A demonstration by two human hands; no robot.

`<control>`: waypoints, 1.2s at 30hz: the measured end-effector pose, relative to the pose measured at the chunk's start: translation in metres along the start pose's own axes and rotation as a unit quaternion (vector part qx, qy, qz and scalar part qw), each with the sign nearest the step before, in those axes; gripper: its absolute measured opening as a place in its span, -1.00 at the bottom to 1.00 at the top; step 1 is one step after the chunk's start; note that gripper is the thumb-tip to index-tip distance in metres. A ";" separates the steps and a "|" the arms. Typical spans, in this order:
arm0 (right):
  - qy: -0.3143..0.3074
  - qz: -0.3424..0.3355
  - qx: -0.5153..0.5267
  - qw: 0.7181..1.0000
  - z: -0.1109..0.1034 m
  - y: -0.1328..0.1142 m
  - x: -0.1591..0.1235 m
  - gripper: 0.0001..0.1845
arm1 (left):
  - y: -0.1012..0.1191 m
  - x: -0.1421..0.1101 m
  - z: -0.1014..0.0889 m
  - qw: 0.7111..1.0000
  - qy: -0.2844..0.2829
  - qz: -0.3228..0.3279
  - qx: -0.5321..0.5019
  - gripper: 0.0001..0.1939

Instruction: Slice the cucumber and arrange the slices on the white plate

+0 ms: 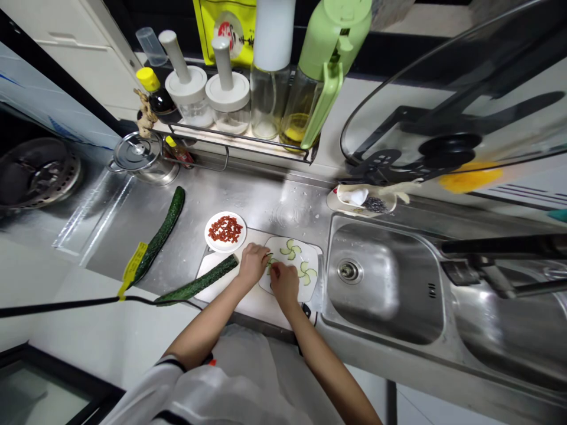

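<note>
Both of my hands are over the left part of a white squarish plate (pixel 296 284). Thin cucumber slices (pixel 291 249) lie on it in curved pinwheel patterns. My left hand (pixel 254 262) is closed at the plate's left edge, its fingertips together by a green-edged slice. Close beside it, my right hand (pixel 284 283) is bent in a pinch over the slices; what is between its fingers is hidden. Under the plate is a white cutting board (pixel 248 304). A cut cucumber (pixel 201 283) rests across its left side. Behind it stands a small white plate (pixel 214 245) of red dried berries (pixel 225 229).
A whole cucumber (pixel 166 233) with a yellow tag (pixel 134 262) lies on the steel counter at left. A knife handle (pixel 306 310) pokes out below the plate. The sink (pixel 376 277) is to the right. Jars and an oil jug (pixel 330 71) stand on the rack (pixel 248 141) behind.
</note>
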State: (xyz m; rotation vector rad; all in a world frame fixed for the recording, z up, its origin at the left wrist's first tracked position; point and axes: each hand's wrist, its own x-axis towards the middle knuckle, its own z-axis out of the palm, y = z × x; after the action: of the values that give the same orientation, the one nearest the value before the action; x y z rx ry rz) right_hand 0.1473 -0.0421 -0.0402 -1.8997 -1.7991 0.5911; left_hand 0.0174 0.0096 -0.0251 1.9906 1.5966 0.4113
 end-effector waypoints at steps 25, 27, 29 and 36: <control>-0.001 -0.041 -0.062 0.997 -0.004 -0.003 -0.001 -0.85 | 0.001 -0.004 -0.002 0.999 0.032 0.014 0.019 -0.81; 0.005 -0.048 -0.060 0.997 -0.006 -0.003 -0.002 -0.84 | -0.002 -0.006 -0.005 0.999 0.045 0.013 0.002 -0.80; 0.013 -0.057 -0.051 0.997 -0.008 -0.002 -0.004 -0.83 | -0.007 -0.009 -0.011 0.997 0.072 -0.005 -0.005 -0.79; 0.003 -0.037 -0.032 0.999 -0.018 -0.001 -0.012 -0.81 | -0.040 -0.022 -0.046 0.971 0.161 -0.158 0.084 -0.72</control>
State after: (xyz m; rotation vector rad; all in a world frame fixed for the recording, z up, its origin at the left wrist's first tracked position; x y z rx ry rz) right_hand 0.1564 -0.0544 -0.0249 -1.8649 -1.8960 0.5084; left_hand -0.0458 0.0044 -0.0095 1.8080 2.1750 0.5059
